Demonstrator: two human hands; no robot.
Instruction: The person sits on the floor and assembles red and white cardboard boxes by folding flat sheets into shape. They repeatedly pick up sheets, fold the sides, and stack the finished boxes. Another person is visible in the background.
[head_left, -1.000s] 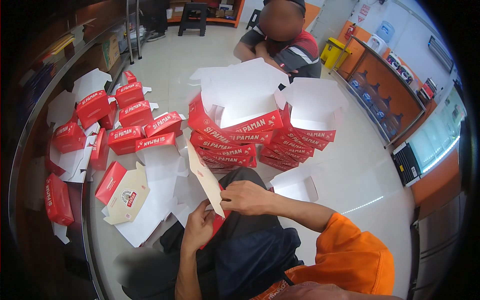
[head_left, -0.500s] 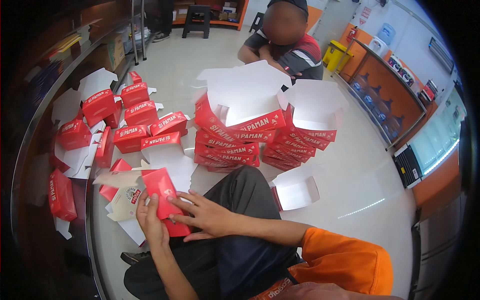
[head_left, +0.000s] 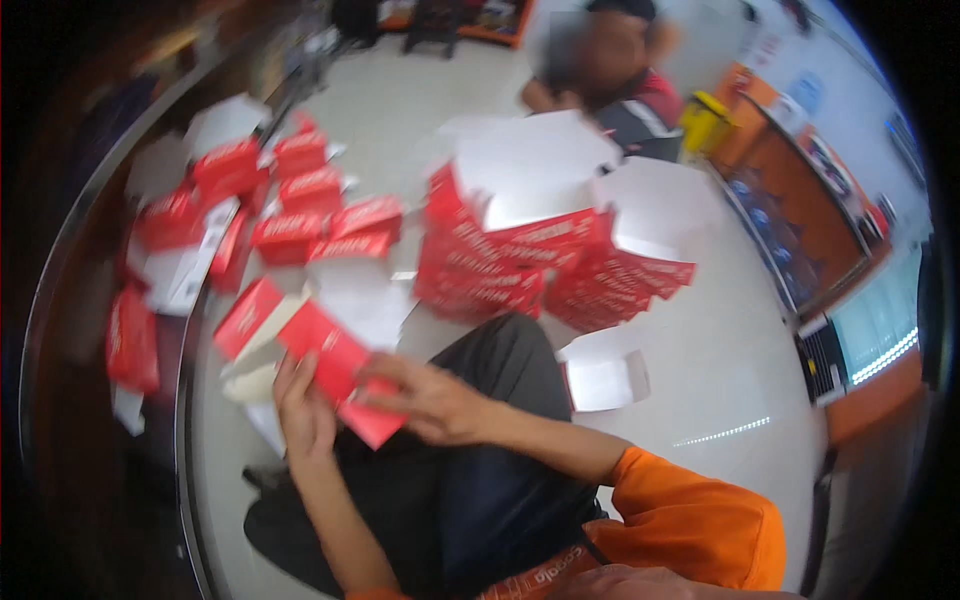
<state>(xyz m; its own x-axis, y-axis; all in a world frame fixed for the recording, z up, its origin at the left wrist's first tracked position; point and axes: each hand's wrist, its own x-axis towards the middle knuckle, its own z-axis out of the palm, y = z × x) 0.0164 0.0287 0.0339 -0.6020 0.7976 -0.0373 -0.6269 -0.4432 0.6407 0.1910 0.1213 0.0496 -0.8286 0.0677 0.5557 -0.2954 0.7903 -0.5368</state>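
Our left hand (head_left: 305, 405) curls around the red carton (head_left: 325, 345), held above our lap (head_left: 410, 510) — our right hand (head_left: 425, 395), loosely bent, touches its other side, though blur hides whether it grips.

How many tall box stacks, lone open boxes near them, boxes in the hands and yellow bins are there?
Tall box stacks: 2
Lone open box: 1
Held red box: 1
Yellow bin: 1
Total: 5, each stack counted once
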